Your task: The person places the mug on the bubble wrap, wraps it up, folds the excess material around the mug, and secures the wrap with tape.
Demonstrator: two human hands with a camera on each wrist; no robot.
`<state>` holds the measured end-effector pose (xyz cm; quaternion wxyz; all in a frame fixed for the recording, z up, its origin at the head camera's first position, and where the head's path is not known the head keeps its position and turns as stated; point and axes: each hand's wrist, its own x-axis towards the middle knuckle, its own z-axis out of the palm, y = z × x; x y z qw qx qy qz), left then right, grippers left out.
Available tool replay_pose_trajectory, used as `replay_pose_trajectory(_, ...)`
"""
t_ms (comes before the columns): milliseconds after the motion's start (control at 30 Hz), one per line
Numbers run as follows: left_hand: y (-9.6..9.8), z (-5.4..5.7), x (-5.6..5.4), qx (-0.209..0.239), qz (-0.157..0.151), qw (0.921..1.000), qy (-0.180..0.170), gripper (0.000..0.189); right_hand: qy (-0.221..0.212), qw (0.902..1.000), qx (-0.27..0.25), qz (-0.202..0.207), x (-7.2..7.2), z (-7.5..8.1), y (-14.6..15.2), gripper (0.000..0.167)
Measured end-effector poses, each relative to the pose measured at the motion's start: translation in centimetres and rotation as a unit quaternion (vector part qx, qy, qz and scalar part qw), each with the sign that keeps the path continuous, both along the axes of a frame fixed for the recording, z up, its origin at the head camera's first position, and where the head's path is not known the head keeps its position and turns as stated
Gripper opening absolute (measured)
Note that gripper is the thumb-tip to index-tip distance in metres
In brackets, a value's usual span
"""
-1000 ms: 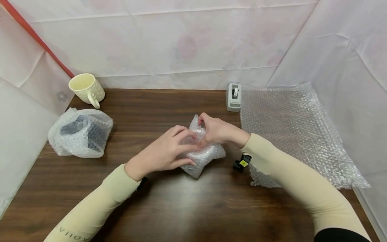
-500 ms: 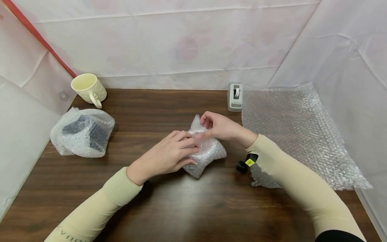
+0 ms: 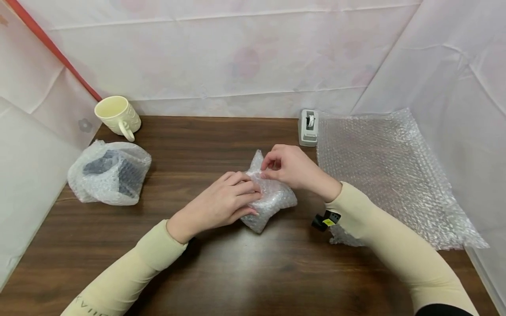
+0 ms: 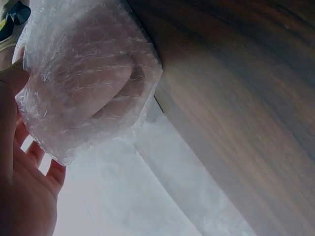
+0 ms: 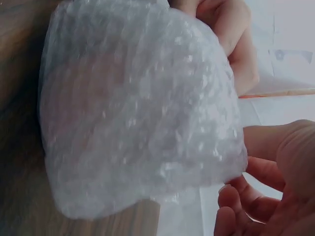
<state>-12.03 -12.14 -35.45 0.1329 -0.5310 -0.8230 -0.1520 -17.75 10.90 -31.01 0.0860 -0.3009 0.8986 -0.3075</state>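
Note:
A small bubble-wrapped bundle [image 3: 272, 202] lies on the table in the middle of the head view, with something pinkish and rounded showing through the plastic in the left wrist view. My left hand [image 3: 221, 199] holds the bundle from the left, its fingers bent over the top. On the upper right, my right hand [image 3: 294, 166] pinches the wrap between thumb and fingertips. In the right wrist view, the bundle [image 5: 142, 113] fills the middle, and the thumb and fingers of the right hand [image 5: 290, 182] meet at its edge. A pointed wrap corner sticks up beyond the hands.
A cream mug [image 3: 118, 116] stands at the back left. Before it sits another bubble-wrapped item [image 3: 110, 173], dark inside. A tape dispenser [image 3: 308, 127] stands at the back, beside a flat bubble-wrap sheet [image 3: 379, 162] on the right. White curtains [image 3: 237, 52] enclose the table [image 3: 253, 272].
My right hand has shifted slightly right, its fingers drawing together at the wrap. The left hand's fingers have settled closer onto the bundle. The whole head view has drifted slightly.

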Motion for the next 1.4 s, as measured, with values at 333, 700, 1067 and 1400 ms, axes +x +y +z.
replay_pose_trajectory(333,0.1,0.1,0.1,-0.006,0.002,1.0000,-0.006,0.034,-0.012,0.9972,-0.053,0.052,0.2,0.2,0.3,0.011)
replay_pose_trajectory(700,0.2,0.1,0.1,-0.010,0.005,0.9999,-0.009,0.034,-0.090,0.9888,-0.089,0.079,-0.6,0.6,1.0,0.017)
replay_pose_trajectory(1067,0.0,0.2,0.1,-0.009,0.007,0.9999,-0.013,0.035,0.046,0.9811,-0.084,0.168,-1.8,0.5,0.6,0.010)
replay_pose_trajectory(1400,0.1,0.1,0.3,0.000,0.010,0.9998,-0.015,0.036,-0.059,0.9786,-0.109,0.164,-3.0,0.2,-0.2,0.010)
